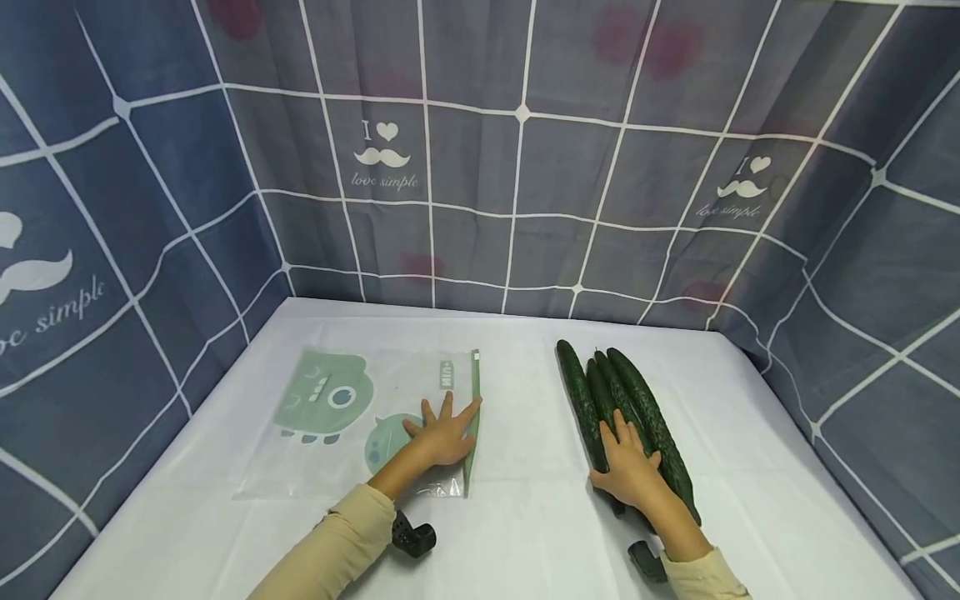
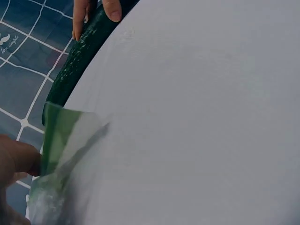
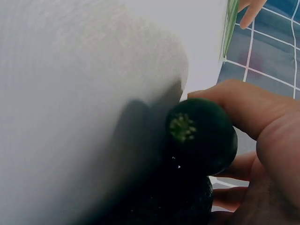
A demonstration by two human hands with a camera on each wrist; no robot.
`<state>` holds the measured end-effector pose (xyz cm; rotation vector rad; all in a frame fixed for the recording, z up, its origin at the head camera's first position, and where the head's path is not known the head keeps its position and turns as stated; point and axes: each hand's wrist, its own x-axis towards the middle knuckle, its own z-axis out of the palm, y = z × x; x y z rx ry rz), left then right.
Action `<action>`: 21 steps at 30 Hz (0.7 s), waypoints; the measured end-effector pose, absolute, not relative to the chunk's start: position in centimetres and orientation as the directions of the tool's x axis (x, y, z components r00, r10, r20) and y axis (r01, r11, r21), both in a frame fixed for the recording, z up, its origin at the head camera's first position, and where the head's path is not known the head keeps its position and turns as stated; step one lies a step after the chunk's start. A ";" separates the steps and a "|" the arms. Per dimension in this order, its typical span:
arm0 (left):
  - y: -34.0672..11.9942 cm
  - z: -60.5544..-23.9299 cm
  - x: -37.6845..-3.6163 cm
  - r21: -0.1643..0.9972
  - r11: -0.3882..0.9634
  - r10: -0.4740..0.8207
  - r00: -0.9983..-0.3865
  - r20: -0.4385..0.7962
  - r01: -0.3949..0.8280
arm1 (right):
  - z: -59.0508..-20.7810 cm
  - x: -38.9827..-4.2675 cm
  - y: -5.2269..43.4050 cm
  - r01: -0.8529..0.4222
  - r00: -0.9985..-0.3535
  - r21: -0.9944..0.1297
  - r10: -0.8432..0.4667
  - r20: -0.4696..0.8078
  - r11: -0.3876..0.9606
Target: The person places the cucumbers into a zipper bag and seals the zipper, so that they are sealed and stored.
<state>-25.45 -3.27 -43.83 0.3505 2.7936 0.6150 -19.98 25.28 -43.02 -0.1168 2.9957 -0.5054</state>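
A clear plastic zip bag (image 1: 307, 400) with green cartoon creatures printed on it lies flat on the left of the table. My left hand (image 1: 444, 437) rests on it with fingers spread, near the green zip strip (image 1: 476, 379) along its right edge. To the right, several long dark green cucumbers (image 1: 576, 387) lie side by side, pointing away from me. Across their nearer half rests my right hand (image 1: 628, 471), fingers spread and thumb at the left side. In the right wrist view, a blunt cucumber end (image 3: 201, 136) shows beside the thumb; part of the fingers is hidden.
A white cloth covers the table (image 1: 517, 417). Grey-blue grid curtains (image 1: 480, 167) hang behind and on both sides. Black wrist devices (image 1: 414, 537) show below both forearms.
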 end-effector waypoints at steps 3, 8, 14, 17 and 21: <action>-3.2 -44.2 -25.1 0.421 0.878 0.298 -0.949 -0.105 0.229 | -43.2 -19.8 25.4 -0.062 -0.994 -0.332 -0.090 -0.068 0.941; -3.2 -44.2 -24.5 0.300 0.893 0.325 -0.942 0.082 0.335 | -43.1 -19.8 25.3 -0.067 -0.995 -0.323 -0.089 -0.054 0.944; -3.2 -44.0 -24.1 0.089 0.905 0.390 -0.895 0.217 0.416 | -42.8 -19.9 25.2 -0.065 -0.995 -0.325 -0.086 -0.053 0.943; -3.2 -43.9 -23.8 0.040 0.903 0.406 -0.880 0.248 0.428 | -42.8 -19.9 25.4 -0.072 -0.992 -0.332 -0.101 -0.070 0.941; -3.1 -43.9 -23.6 -0.013 0.904 0.409 -0.858 0.312 0.427 | -42.6 -19.8 25.7 -0.112 -0.990 -0.343 -0.135 -0.044 0.933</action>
